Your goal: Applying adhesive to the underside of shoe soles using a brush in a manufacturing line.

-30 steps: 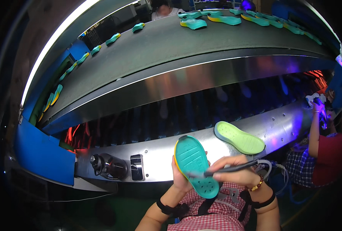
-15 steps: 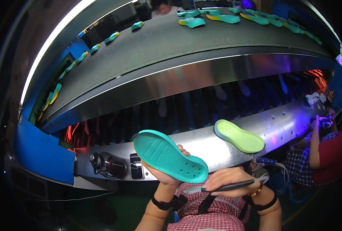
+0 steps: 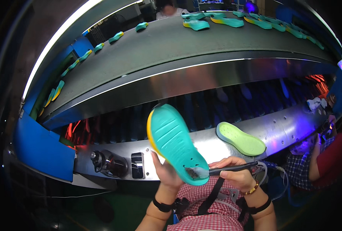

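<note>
My left hand holds a teal shoe sole with a yellow side edge, tilted with its inner face toward me. Its fingers are mostly hidden behind the sole. In my right hand is a brush with a dark handle, held between thumb and fingers. The pale bristles lie against the perforated end of the sole, where a dark patch shows. A yellow-green sole rests on the metal ledge to the right, untouched.
A dark bottle and a phone stand and lie on the metal ledge at left. Beyond runs a conveyor belt carrying several teal soles. A co-worker in red works at right; another person is behind the belt.
The teal sole has been raised and turned more upright. My right hand has brought the brush's bristles onto its perforated end. The view has shifted slightly.
</note>
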A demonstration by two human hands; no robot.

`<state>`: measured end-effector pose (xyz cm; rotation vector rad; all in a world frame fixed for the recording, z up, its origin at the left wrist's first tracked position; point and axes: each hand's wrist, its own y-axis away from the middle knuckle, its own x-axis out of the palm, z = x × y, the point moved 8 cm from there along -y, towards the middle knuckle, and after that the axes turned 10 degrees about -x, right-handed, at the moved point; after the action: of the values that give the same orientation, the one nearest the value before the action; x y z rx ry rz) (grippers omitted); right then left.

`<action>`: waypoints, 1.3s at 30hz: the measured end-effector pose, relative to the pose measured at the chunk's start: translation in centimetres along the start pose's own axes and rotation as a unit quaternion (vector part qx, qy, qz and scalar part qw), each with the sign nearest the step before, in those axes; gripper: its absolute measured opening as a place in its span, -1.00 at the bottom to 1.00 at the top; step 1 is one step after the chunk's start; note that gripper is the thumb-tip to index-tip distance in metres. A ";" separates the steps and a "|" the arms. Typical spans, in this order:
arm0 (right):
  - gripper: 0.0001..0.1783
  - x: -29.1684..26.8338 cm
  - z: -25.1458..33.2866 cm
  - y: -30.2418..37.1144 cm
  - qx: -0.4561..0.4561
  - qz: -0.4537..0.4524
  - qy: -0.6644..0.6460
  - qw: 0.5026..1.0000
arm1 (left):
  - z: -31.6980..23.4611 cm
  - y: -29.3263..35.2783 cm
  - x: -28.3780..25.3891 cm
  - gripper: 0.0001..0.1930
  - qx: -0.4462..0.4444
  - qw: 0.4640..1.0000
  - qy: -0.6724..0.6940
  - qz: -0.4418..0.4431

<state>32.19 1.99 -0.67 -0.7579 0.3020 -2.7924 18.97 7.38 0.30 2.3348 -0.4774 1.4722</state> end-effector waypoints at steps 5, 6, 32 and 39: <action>-0.77 1.8 0.8 0.2 0.034 0.032 0.157 0.987 | 2.7 -0.3 -2.7 -0.32 -0.090 0.990 0.037 0.100; -0.77 2.8 2.2 0.0 0.012 0.091 0.231 0.968 | 2.6 -0.4 -3.7 -0.36 -0.113 0.989 -0.021 0.096; -0.76 1.8 5.3 -0.2 -0.060 0.309 0.350 0.882 | 3.2 1.0 -2.6 -0.38 -0.424 0.817 -0.380 0.087; -0.77 0.1 5.7 -0.6 -0.110 0.177 0.309 0.928 | 0.9 1.7 -3.2 -0.38 -0.379 0.862 -0.325 0.090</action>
<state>34.95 1.75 4.40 0.1671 0.7823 -2.5843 17.68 5.81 -2.79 2.0572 -1.2150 0.3379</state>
